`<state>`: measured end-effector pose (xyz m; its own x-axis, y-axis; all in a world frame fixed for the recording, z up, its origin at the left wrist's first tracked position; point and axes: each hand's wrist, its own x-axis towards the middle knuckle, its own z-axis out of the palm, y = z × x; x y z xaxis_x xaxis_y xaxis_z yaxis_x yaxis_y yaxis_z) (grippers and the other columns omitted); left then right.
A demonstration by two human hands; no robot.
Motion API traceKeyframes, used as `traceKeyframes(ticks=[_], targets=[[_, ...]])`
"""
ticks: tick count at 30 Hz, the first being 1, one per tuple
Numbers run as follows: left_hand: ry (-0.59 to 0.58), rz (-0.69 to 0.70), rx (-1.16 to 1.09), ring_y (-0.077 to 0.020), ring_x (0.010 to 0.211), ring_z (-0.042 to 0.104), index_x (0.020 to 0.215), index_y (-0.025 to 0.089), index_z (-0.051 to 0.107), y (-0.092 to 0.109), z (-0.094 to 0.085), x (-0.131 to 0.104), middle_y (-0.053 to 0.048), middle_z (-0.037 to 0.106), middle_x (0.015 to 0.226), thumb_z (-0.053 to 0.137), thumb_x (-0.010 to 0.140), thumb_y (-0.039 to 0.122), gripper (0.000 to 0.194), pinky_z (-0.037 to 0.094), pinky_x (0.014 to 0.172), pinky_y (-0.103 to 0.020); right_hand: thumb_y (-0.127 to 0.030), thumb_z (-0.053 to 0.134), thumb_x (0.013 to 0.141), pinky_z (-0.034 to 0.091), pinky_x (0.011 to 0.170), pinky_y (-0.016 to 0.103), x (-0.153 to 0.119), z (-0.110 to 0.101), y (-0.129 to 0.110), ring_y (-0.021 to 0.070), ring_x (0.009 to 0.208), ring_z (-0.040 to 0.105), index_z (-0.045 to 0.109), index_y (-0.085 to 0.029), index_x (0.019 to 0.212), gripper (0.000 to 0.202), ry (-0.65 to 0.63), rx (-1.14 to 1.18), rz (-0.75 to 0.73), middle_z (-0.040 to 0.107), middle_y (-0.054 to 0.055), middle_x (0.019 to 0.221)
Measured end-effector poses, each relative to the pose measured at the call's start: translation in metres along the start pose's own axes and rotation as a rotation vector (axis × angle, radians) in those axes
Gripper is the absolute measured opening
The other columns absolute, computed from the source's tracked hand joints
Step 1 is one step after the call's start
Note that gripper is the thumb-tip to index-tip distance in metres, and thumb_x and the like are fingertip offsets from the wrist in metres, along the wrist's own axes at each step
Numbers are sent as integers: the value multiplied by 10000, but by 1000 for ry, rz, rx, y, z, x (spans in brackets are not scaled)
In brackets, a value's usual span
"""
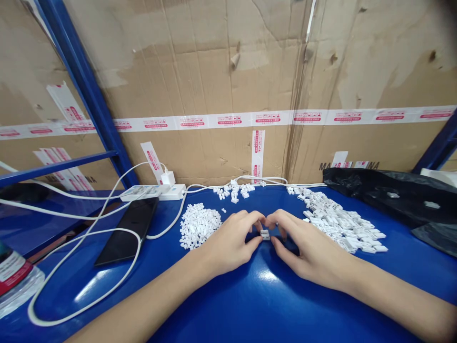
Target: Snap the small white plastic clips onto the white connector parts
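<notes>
A: Where's the small white part (pixel 264 235)?
B: Between the two hands, low over the blue table (pixel 264 309), right by the fingertips.
A: Is the left hand (pixel 230 238) gripping it?
B: I can't tell. Its thumb and forefinger curve in towards the part from the left, but whether they close on it isn't clear.
A: And the right hand (pixel 309 243)?
B: Its fingers are bent, the thumb set apart below them, its tip just beside the part. I can't tell whether it touches.
A: What lies around them?
B: A heap of tiny white pieces (pixel 200 225) just beside the left hand, and a wider heap of white cases (pixel 341 223) beyond the right. A loose cluster (pixel 234 190) sits further back.
A: Further out?
B: On the left, a dark tablet (pixel 130 228), a power strip (pixel 146 192) with a charger (pixel 167 178) plugged in, and a bottle (pixel 16 278) at the edge. On the right, a black plastic bag (pixel 385 197). Behind everything, taped cardboard (pixel 214 76).
</notes>
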<state>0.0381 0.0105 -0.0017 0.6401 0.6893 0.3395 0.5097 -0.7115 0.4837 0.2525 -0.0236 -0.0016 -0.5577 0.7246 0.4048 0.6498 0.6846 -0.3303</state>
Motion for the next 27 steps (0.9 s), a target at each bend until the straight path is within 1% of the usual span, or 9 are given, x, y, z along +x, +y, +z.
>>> traceKeyframes(ticks=[4, 8, 12, 16, 20, 24, 25, 27], targets=[[0, 14, -19, -200, 980, 585, 1090, 219, 591, -1, 0, -1, -23, 655, 1037, 588, 928, 132, 184, 478, 894, -381, -101, 484, 943, 516, 773, 364, 1, 1, 0, 213, 908, 602, 582, -219, 1043, 183, -30, -15, -35, 628, 77, 1040], [4, 5, -2, -203, 966, 584, 1078, 218, 597, -1, 0, -1, -26, 651, 1024, 593, 925, 137, 172, 482, 878, -382, -104, 488, 945, 516, 759, 343, 1, 1, 1, 201, 897, 603, 552, -222, 1108, 212, -21, 17, -13, 629, 69, 1045], [-1, 12, -17, -201, 980, 590, 1102, 219, 597, 0, 0, 0, -29, 664, 1051, 586, 928, 127, 197, 481, 895, -382, -100, 486, 941, 504, 774, 345, 1, 1, 1, 206, 919, 603, 560, -221, 1014, 160, -54, -7, -33, 617, 64, 1036], [7, 9, 7, -208, 982, 590, 1084, 219, 596, 0, 0, 0, -31, 674, 1067, 589, 931, 134, 175, 478, 898, -390, -117, 514, 931, 473, 678, 299, 0, 2, 1, 172, 814, 600, 499, -227, 1021, 143, 10, 19, 17, 612, 36, 961], [36, -13, 25, -222, 1012, 595, 1091, 222, 600, -2, 2, 0, -34, 684, 1058, 603, 947, 183, 148, 474, 910, -400, -162, 518, 951, 444, 616, 280, -1, 5, 4, 142, 707, 561, 481, -234, 1014, 103, 63, 64, 72, 601, 10, 895], [86, -55, 77, -239, 1014, 596, 1160, 224, 584, -3, 2, 1, -36, 676, 1026, 628, 945, 263, 223, 467, 914, -426, -131, 530, 912, 423, 547, 249, -1, 10, 6, 120, 599, 518, 468, -244, 1028, 174, 25, 207, 142, 561, -39, 763], [100, -58, 100, -243, 1012, 596, 1174, 222, 577, -4, 1, 1, -39, 674, 1024, 614, 946, 257, 234, 463, 916, -434, -125, 536, 900, 421, 534, 243, -2, 11, 6, 116, 578, 511, 469, -246, 1055, 208, 8, 247, 150, 556, -47, 745], [135, -55, 150, -248, 1011, 596, 1191, 214, 564, -5, -1, 1, -50, 672, 1030, 550, 955, 209, 236, 456, 919, -445, -125, 547, 886, 423, 520, 235, -2, 13, 6, 110, 550, 501, 470, -253, 1172, 322, -13, 305, 150, 575, -51, 750]])
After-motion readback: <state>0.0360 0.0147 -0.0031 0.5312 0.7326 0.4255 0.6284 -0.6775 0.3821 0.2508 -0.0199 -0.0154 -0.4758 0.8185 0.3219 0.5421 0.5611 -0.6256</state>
